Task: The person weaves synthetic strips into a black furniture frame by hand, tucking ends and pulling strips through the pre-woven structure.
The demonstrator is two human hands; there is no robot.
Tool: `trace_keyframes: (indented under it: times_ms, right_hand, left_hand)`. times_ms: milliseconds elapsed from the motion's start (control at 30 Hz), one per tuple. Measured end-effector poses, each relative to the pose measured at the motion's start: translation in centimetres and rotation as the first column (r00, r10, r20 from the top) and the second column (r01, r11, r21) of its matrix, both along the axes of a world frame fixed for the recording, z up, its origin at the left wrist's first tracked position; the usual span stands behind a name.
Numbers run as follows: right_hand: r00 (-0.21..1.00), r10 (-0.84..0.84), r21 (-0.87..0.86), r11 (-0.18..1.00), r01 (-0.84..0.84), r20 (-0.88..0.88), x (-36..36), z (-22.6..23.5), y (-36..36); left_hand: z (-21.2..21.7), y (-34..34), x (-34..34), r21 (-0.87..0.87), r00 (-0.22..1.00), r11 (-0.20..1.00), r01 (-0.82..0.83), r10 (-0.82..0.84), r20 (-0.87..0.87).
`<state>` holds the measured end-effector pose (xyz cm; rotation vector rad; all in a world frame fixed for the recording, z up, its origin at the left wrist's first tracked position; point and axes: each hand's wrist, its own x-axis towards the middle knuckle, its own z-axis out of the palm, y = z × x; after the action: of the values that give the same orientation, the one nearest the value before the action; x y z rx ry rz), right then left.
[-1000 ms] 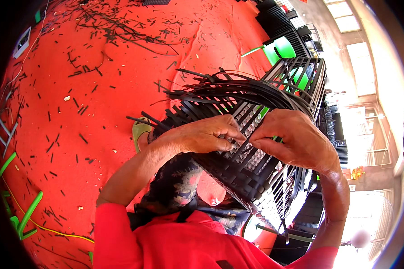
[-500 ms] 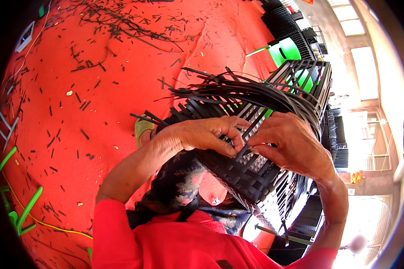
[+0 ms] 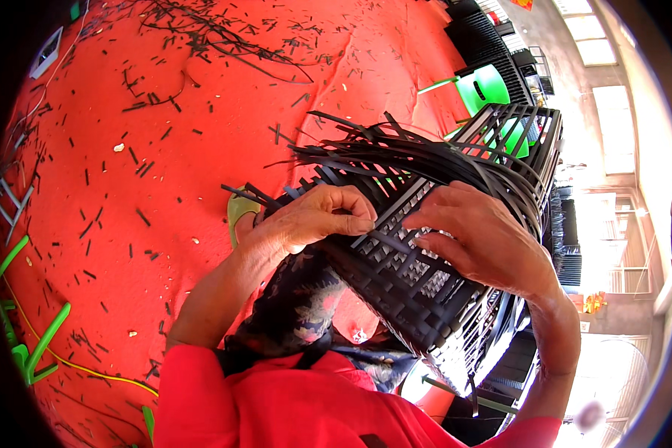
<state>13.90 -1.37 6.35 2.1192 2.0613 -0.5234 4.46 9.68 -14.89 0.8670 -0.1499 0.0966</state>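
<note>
Weaving step: left hand (image 3: pixel 317 218) fingers pinch black strip (image 3: pixel 387 240) against basket (image 3: pixel 418 291); right hand (image 3: pixel 485 239) fingers spread narrow, pressing weave. Next likely: thread strip under rib beside fingertips.

Views: one only — head camera, so no second view to share ground with.
Position: worn on the head, above the lap, slightly left of centre.
Direction: facing steeply down and a little forward, over the red shirt (image 3: pixel 291 407) at the lower edge.
Nearness: very close to the left hand (image 3: pixel 313 219), the right hand (image 3: pixel 485 243) and the black woven basket (image 3: pixel 425 299); red floor mat (image 3: pixel 149 142) farther off.
Lens: wide fisheye — straight edges bent near the rim, dark round border at the corners.
Orientation: upright, unmirrored; forearms entering from below.
Far field: green chair (image 3: pixel 489 89) and bright windows (image 3: pixel 612 112) at upper right.
</note>
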Motion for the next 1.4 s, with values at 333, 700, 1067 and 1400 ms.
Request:
trace_keyframes:
  times_ms: [333,700,1067,1400]
  right_hand:
    - [0.972,-0.212,-0.358,0.92,0.162,-0.105,0.4,-2.3,2.2]
    - [0.993,-0.061,-0.297,0.951,0.089,0.099,0.5,-2.0,2.1]
    - [0.994,-0.049,-0.28,0.957,0.073,0.094,0.7,-1.0,2.0]
    - [0.99,0.043,-0.27,0.963,-0.006,0.132,1.2,-2.5,1.6]
  left_hand:
    - [-0.6,0.4,-0.5,-0.017,0.995,0.996,-0.085,0.084,-0.051]
    - [1.5,0.0,0.1,0.146,0.964,0.96,0.239,-0.216,-0.155]
    - [-1.2,0.3,1.8,-0.067,0.889,0.888,0.455,-0.458,-0.018]
    - [-1.4,-0.2,2.1,-0.135,0.885,0.876,0.463,-0.464,0.021]
